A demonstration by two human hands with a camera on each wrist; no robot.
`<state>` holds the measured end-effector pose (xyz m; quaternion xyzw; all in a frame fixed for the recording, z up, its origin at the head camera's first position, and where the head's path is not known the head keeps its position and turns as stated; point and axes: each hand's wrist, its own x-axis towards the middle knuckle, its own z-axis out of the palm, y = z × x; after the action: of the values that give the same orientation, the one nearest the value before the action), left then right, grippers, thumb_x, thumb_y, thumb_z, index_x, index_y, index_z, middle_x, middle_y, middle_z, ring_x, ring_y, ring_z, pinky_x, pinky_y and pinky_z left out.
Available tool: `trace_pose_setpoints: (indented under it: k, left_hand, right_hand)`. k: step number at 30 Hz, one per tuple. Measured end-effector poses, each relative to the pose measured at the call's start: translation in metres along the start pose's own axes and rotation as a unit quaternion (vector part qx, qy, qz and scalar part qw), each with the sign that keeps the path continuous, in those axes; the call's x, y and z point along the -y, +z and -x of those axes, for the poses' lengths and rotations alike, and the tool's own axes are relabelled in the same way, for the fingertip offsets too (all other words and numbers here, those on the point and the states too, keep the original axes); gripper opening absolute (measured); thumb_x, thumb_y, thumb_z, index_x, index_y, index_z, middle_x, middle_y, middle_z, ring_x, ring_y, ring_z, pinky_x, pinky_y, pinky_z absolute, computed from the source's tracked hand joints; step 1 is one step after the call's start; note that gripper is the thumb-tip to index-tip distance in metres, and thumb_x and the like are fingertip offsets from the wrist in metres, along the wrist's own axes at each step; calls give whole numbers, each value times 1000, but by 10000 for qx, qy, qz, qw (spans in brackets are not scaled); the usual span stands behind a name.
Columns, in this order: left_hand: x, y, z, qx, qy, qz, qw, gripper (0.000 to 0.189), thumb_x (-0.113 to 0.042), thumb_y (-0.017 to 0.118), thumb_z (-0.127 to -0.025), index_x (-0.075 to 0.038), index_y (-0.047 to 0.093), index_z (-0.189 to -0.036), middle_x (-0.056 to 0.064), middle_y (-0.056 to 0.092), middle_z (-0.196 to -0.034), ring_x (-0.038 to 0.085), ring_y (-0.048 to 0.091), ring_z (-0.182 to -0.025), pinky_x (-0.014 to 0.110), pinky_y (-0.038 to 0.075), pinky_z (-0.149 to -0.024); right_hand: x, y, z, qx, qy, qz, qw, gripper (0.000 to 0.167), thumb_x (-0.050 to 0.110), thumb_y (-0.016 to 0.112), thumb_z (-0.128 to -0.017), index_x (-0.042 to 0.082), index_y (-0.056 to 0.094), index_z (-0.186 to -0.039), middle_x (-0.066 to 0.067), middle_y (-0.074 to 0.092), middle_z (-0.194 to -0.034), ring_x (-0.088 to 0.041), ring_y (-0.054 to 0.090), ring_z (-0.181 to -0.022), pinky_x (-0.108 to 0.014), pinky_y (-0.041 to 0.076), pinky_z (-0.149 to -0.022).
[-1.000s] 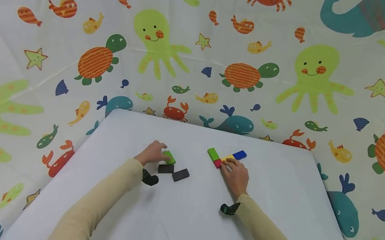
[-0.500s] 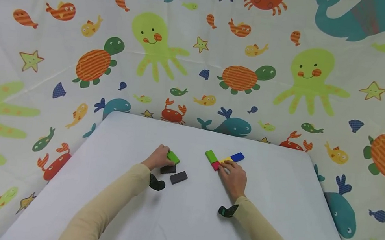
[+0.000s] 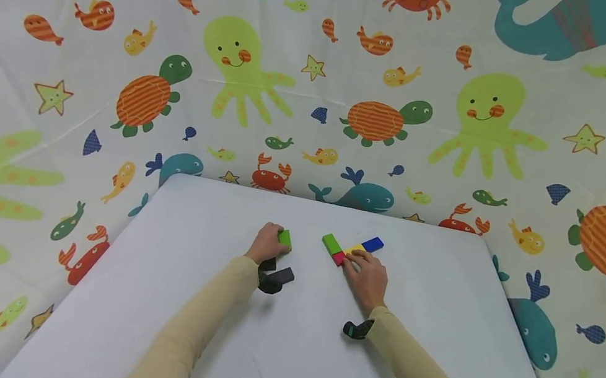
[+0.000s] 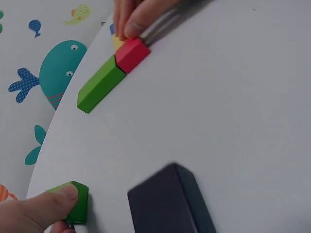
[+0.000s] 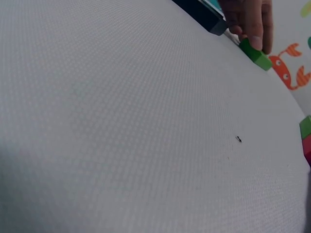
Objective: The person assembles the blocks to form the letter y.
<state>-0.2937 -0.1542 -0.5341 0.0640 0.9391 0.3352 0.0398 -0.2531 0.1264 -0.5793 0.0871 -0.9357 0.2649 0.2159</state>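
My left hand (image 3: pixel 266 243) grips a small green block (image 3: pixel 285 239), thumb on its near side in the left wrist view. To the right, a second green block (image 3: pixel 331 243) lies end to end with a red block (image 3: pixel 338 258). A yellow block (image 3: pixel 353 249) and a blue block (image 3: pixel 372 244) run from the red one toward the back right, making a V shape. At the point of the V my right hand (image 3: pixel 367 279) pinches the near end of the yellow block, with fingertips right at the red block. Its fingers partly cover the yellow block.
Two dark blocks lie close to my left wrist: one (image 3: pixel 282 275) partly behind the wrist camera, the other (image 3: pixel 269 264) mostly covered by the hand. The white table (image 3: pixel 296 350) ends at a cloth backdrop (image 3: pixel 314 90) printed with sea animals.
My left hand has taken hold of the loose green block and moved it right and slightly back, turning it, away from the dark blocks. My right hand stays at the V.
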Motion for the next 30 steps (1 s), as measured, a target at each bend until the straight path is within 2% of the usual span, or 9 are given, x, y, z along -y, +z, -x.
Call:
trace_pose_setpoints:
  k: [4, 7, 11, 16, 19, 25, 30]
  left_hand:
    - [-7, 11, -11, -114, -155, 553, 9983, 58, -10, 77, -82, 10, 53, -132, 26, 53, -130, 35, 52, -116, 46, 44, -99]
    - [-13, 17, -18, -12, -167, 647, 9978, 60, -8, 77, -82, 8, 52, -134, 25, 52, -134, 36, 49, -123, 46, 41, -104]
    - [-22, 25, -25, -7, -203, 691, 9974, 60, -6, 77, -81, 7, 52, -135, 23, 53, -134, 34, 50, -124, 44, 40, -105]
    - [-30, 33, -30, -255, -446, 984, 9938, 56, -5, 75, -82, 6, 54, -133, 21, 56, -131, 32, 53, -117, 43, 42, -103]
    - [-33, 37, -31, -468, -541, 1141, 9909, 54, -4, 74, -83, 6, 55, -132, 21, 55, -131, 32, 52, -118, 43, 42, -103]
    - [-34, 45, -34, -954, -361, 1326, 9859, 46, -2, 72, -85, 9, 58, -127, 24, 55, -130, 36, 50, -124, 44, 41, -105]
    - [-42, 50, -37, -1167, -352, 1516, 9809, 44, 0, 70, -84, 10, 60, -126, 25, 56, -129, 37, 51, -123, 44, 41, -104]
  right_hand:
    - [-2, -2, -1, 45, 62, -23, 10000, 26, 31, 72, -89, 12, 77, -106, -5, 70, -112, -27, 62, -103, -42, 49, -80]
    - [-4, -4, -1, 65, 97, -40, 9999, 25, 31, 72, -90, 13, 77, -107, -5, 70, -112, -27, 61, -103, -40, 48, -79]
    - [-6, -6, -1, 61, 141, -37, 9999, 25, 30, 72, -90, 13, 77, -107, -5, 70, -113, -27, 61, -103, -41, 48, -79]
    - [-7, -3, 1, 205, 270, -21, 9994, 26, 32, 71, -91, 14, 77, -108, -4, 69, -114, -26, 61, -106, -41, 48, -82]
    - [-6, 1, 2, 203, 185, -44, 9996, 26, 32, 70, -91, 14, 77, -108, -3, 69, -114, -25, 61, -105, -40, 48, -81]
    - [-4, 5, -1, 102, 37, -128, 9999, 24, 30, 72, -90, 13, 78, -106, -3, 70, -112, -26, 62, -104, -40, 48, -80]
    - [-6, 3, -2, 115, 76, 0, 9999, 25, 31, 71, -90, 14, 78, -107, -2, 70, -112, -25, 62, -103, -39, 49, -78]
